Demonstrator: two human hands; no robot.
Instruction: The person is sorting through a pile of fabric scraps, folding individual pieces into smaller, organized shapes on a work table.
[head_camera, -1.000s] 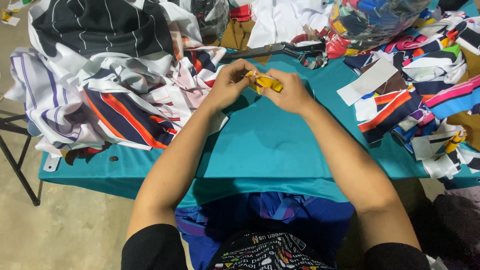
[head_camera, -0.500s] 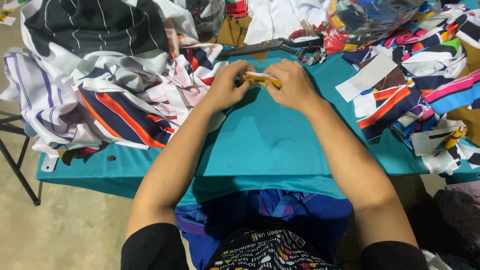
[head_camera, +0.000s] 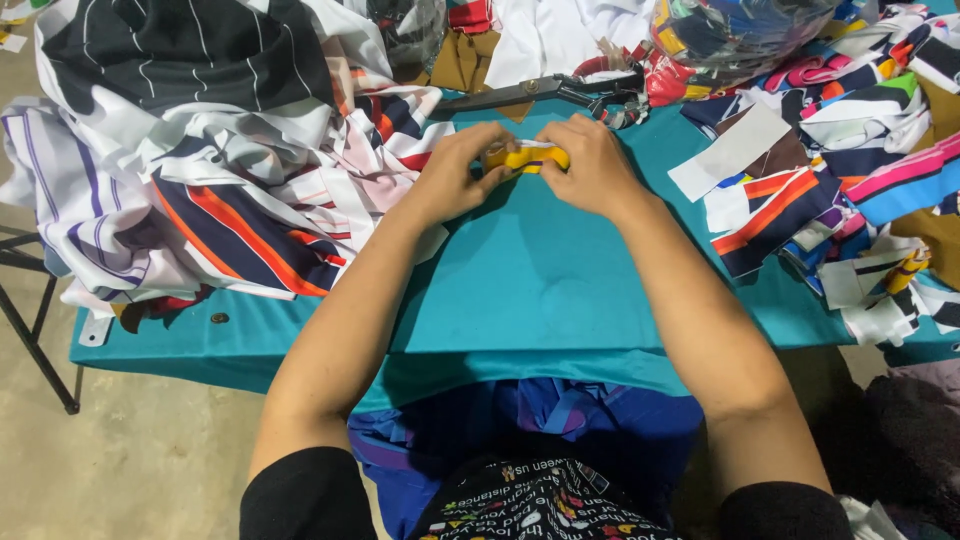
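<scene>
My hands, left (head_camera: 455, 175) and right (head_camera: 595, 165), are together, pinching a small yellow fabric strip (head_camera: 525, 158) over the teal tabletop (head_camera: 540, 290), black scissors (head_camera: 540, 92) just beyond.

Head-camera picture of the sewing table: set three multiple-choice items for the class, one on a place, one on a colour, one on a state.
1. Where do the large scissors lie?
A. Beyond the hands
B. On the floor
C. In the person's lap

2. What colour is the tablecloth?
A. Red
B. Teal
C. White

3. How is the small yellow fabric piece held?
A. Lying untouched
B. By one hand only
C. Between both hands

Answers: 1 A, they rest on the table past the hands. 2 B, the bare cloth is teal. 3 C, the left hand and right hand both pinch it.
</scene>
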